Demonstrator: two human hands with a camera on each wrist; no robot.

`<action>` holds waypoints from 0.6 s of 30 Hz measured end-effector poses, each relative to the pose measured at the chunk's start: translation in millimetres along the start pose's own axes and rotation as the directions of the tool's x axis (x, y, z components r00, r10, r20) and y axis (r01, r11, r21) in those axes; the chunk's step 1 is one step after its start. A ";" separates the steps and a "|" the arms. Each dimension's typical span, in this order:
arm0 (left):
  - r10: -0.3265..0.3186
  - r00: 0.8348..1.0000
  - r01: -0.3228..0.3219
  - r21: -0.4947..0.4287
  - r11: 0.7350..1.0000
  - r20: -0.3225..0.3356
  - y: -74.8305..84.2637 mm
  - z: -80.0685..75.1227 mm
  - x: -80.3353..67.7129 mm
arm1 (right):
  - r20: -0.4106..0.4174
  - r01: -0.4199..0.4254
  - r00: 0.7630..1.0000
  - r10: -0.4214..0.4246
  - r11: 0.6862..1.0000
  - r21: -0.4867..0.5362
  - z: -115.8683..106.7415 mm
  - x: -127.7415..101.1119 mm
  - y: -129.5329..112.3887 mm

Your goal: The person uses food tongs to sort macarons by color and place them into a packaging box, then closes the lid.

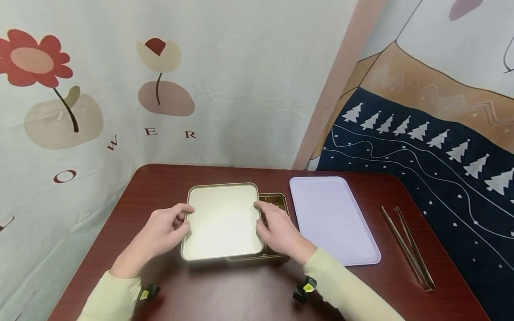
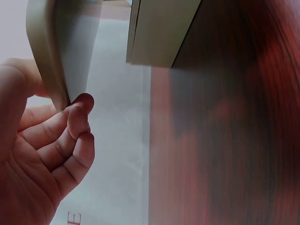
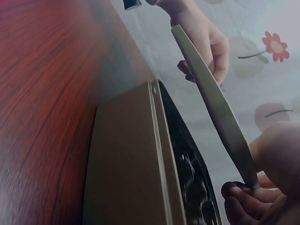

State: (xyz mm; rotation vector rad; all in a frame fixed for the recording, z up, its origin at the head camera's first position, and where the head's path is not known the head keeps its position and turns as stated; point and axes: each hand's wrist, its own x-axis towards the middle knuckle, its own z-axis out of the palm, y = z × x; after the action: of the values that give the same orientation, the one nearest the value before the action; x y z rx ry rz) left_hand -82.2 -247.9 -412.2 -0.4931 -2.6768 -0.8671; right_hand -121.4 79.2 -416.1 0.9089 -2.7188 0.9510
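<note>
A flat cream-gold lid (image 1: pixel 224 222) is held up between both hands, just above a gold tin box (image 1: pixel 277 200). The left hand (image 1: pixel 166 227) pinches the lid's left edge, its thumb on one face and fingertips under the rim. At the opposite edge the right hand (image 1: pixel 277 227) pinches the lid in the same way. In the right wrist view the lid (image 3: pixel 211 98) hangs tilted and apart from the box (image 3: pixel 126 159). A dark inner tray with rounded hollows (image 3: pixel 194 187) shows in the box's open top. Most of the box is hidden under the lid in the head view.
Right of the box lies a pale lilac tray (image 1: pixel 335 218). Farther right, metal tongs (image 1: pixel 409 249) rest on the dark red wooden table (image 1: pixel 209 290). A printed cloth (image 1: pixel 241 89) hangs behind the table, and a navy tree-patterned one (image 1: pixel 421 178) hangs at the right.
</note>
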 end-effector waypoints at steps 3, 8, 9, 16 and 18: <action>0.006 1.000 -0.006 -0.024 1.000 0.010 6.0 5.0 4.6 | -0.008 0.002 1.000 -0.002 1.000 0.007 -5.7 -4.3 7.4; 0.026 1.000 -0.025 -0.065 0.998 0.010 17.2 13.7 11.2 | -0.026 -0.003 1.000 0.004 1.000 0.031 -16.2 -12.5 17.7; 0.033 0.999 -0.032 -0.074 0.997 0.009 19.6 15.3 12.5 | -0.028 -0.006 1.000 0.007 0.999 0.035 -18.4 -14.1 19.4; 0.082 0.997 -0.081 -0.114 0.990 0.002 31.5 29.0 21.9 | -0.047 -0.025 0.999 0.028 0.998 0.050 -32.5 -26.1 32.4; 0.098 0.995 -0.097 -0.128 0.987 0.000 34.5 32.2 24.5 | -0.055 -0.029 0.998 0.031 0.998 0.049 -35.7 -29.1 36.1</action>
State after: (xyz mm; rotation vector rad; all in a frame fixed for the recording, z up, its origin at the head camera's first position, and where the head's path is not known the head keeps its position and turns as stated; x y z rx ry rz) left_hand -95.6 -196.4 -410.7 -0.6511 -2.5887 -1.0138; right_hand -121.5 137.7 -415.5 0.8389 -2.6814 1.0352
